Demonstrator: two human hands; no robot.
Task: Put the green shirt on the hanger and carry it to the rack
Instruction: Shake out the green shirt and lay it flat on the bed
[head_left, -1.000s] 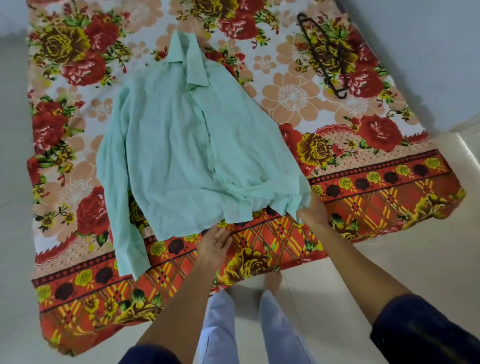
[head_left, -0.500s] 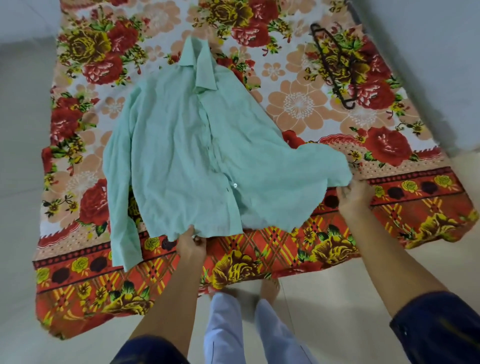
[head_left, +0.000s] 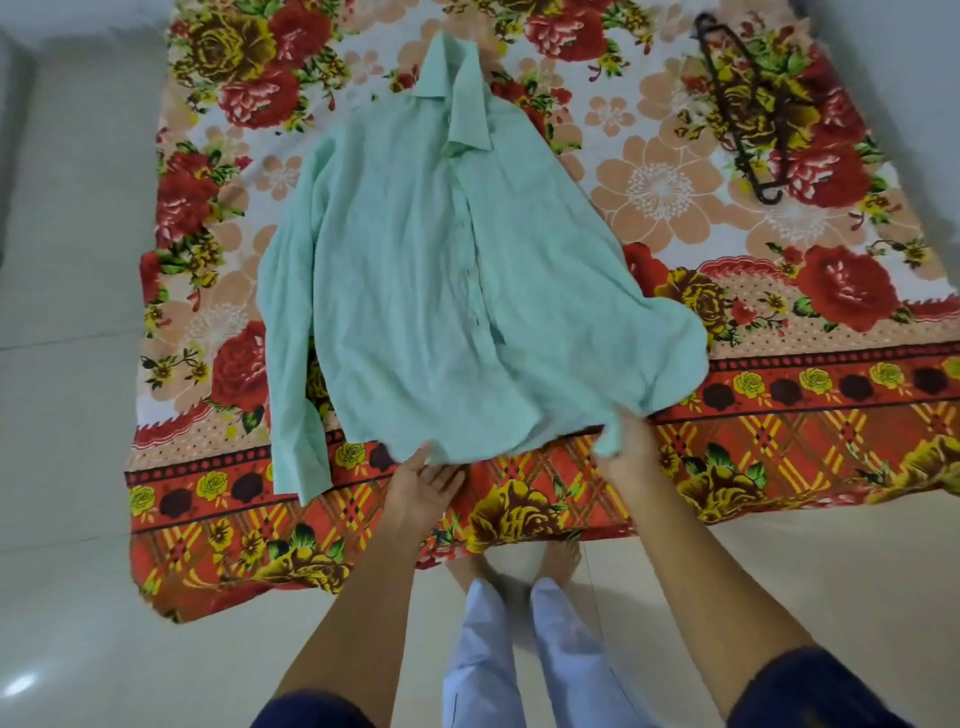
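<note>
Green shirt (head_left: 441, 291) lies spread just beyond both hands. The right hand (head_left: 626, 447) pinches the hem corner; the left hand (head_left: 423, 486) sits palm-up, fingers loose, at the hem edge, though whether it grips is blurred. Soft, light cloth, likely floppy, so take it at the collar. Hanger (head_left: 748, 104) lies far beyond the right hand. No rack in view.
</note>
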